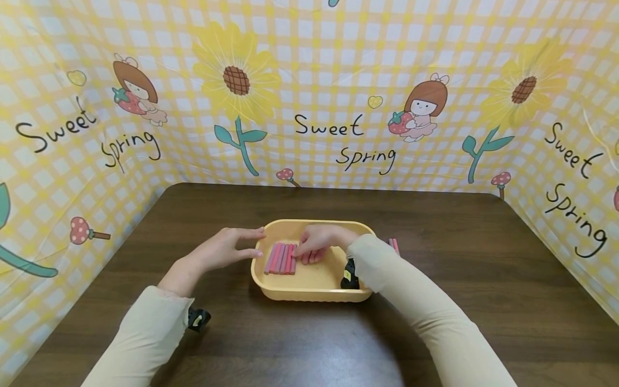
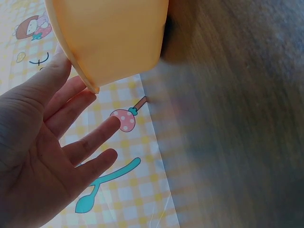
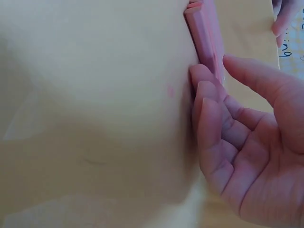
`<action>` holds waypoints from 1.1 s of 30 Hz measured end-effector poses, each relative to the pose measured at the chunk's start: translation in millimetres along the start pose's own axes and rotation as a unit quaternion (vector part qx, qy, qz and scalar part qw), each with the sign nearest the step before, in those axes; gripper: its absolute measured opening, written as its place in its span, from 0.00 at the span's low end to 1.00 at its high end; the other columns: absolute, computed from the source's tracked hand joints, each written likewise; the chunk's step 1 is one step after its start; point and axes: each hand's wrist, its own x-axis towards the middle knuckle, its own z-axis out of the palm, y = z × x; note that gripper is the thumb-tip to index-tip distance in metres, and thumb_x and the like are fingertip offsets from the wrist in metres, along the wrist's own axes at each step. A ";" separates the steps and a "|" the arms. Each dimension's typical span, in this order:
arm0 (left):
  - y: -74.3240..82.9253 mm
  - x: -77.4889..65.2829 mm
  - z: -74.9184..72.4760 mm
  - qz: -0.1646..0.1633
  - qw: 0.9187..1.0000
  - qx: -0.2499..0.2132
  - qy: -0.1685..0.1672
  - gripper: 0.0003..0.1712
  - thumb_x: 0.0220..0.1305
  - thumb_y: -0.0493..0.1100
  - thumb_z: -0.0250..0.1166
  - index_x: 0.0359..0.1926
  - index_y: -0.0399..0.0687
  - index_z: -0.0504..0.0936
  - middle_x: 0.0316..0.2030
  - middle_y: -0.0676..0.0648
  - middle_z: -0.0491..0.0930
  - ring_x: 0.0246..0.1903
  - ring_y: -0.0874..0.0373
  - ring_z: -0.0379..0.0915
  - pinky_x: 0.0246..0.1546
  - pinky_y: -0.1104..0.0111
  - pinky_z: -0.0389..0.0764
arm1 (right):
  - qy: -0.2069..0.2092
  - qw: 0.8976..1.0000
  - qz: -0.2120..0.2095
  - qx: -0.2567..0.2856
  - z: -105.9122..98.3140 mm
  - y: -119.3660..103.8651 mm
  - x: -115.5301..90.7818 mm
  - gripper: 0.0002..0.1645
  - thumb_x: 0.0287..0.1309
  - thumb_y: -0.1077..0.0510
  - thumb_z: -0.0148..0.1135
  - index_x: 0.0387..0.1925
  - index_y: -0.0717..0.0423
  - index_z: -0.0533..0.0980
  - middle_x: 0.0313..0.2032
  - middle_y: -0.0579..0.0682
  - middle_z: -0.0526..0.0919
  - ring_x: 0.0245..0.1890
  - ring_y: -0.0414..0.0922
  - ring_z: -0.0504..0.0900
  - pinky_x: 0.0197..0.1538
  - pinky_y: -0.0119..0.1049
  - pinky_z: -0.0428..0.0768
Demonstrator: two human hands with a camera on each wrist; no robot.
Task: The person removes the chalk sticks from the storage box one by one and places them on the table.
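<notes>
A shallow yellow plastic basin (image 1: 309,294) stands on the table. A row of pink and mauve sticks (image 1: 280,259) lies side by side at its left end. My right hand (image 1: 318,243) reaches into the basin, its fingers curled. In the right wrist view, its thumb and fingertips pinch the end of a pink stick (image 3: 202,35) at the row's right edge; the fingers partly hide the grip. My left hand (image 1: 222,248) is at the basin's left rim, fingers extended. In the left wrist view, thumb and fingers lie loosely about the rim (image 2: 78,76).
More pink sticks (image 1: 394,246) lie on the dark wood table (image 1: 309,344) right of the basin, partly hidden by my right sleeve (image 1: 416,290). A yellow checked cloth (image 1: 319,80) rises behind the table and along both sides.
</notes>
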 end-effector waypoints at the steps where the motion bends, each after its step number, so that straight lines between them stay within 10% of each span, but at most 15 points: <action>1: -0.1 0.0 0.1 0.000 1.000 -0.001 0.000 0.29 0.59 0.46 0.64 0.60 0.41 0.73 0.64 0.41 0.68 0.64 0.42 0.63 0.63 0.48 0.65 | 0.001 1.000 0.002 0.000 0.5 -0.1 0.3 0.17 0.61 0.51 0.58 0.20 0.54 0.75 0.17 0.43 0.79 0.16 0.33 0.74 0.22 0.21 0.75; 33: -1.3 1.2 0.6 -0.004 1.000 -0.007 -0.002 0.29 0.59 0.46 0.64 0.60 0.41 0.73 0.64 0.41 0.67 0.64 0.42 0.63 0.63 0.48 0.65 | 0.014 1.000 0.021 -0.002 5.3 -7.7 1.6 0.18 0.61 0.55 0.59 0.17 0.57 0.75 0.14 0.43 0.78 0.13 0.33 0.73 0.20 0.21 0.74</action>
